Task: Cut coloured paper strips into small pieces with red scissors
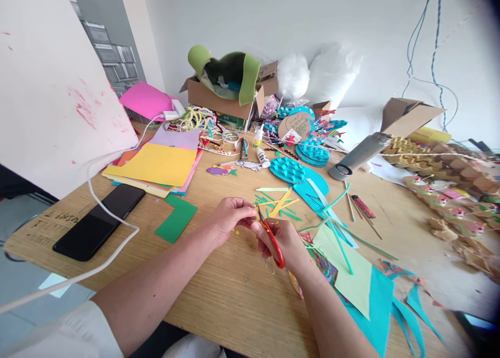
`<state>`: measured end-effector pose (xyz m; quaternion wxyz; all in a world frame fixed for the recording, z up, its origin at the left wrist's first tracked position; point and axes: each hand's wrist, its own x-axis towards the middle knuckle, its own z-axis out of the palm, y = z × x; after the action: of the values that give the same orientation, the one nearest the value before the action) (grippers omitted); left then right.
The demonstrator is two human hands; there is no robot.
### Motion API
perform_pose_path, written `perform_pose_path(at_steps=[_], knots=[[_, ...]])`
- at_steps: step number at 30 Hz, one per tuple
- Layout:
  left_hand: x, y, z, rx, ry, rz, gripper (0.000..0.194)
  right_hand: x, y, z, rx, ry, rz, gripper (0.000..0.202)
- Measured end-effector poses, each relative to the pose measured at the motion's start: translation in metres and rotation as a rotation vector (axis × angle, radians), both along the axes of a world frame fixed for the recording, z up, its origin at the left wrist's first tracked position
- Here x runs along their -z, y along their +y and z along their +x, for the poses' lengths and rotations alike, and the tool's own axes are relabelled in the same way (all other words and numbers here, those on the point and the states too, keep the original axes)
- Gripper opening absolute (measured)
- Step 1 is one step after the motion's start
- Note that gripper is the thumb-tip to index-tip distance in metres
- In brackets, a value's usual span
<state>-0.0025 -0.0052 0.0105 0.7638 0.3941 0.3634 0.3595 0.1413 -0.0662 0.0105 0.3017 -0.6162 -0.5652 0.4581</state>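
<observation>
Red-handled scissors (276,246) are gripped in my right hand (287,238), their blades pointing up and left toward my other hand. My left hand (230,217) is closed in a pinch by the blade tips, holding a small yellow piece that is mostly hidden by the fingers. Tiny yellow bits (237,232) lie on the table below my hands. Just beyond the hands are thin green strips (289,211) and crossed yellow paper strips (280,203). A green paper piece (176,218) lies left of my left hand.
Left stand a stack of coloured paper (156,164), a black phone (99,221) and a white cable (117,256). Right are light green paper (353,275), blue sheets (377,306) and a metal flask (359,155). Glue bottles (263,157) and a filled cardboard box (222,95) sit at the back.
</observation>
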Motion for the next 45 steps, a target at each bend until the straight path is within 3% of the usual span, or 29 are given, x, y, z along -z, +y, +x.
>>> perform_pose_path(at_steps=[45], knots=[[0.0027,0.0049,-0.0038,0.052,0.037,0.036,0.018,-0.0031,0.0012,0.0024,-0.021,-0.054,-0.037,0.042]])
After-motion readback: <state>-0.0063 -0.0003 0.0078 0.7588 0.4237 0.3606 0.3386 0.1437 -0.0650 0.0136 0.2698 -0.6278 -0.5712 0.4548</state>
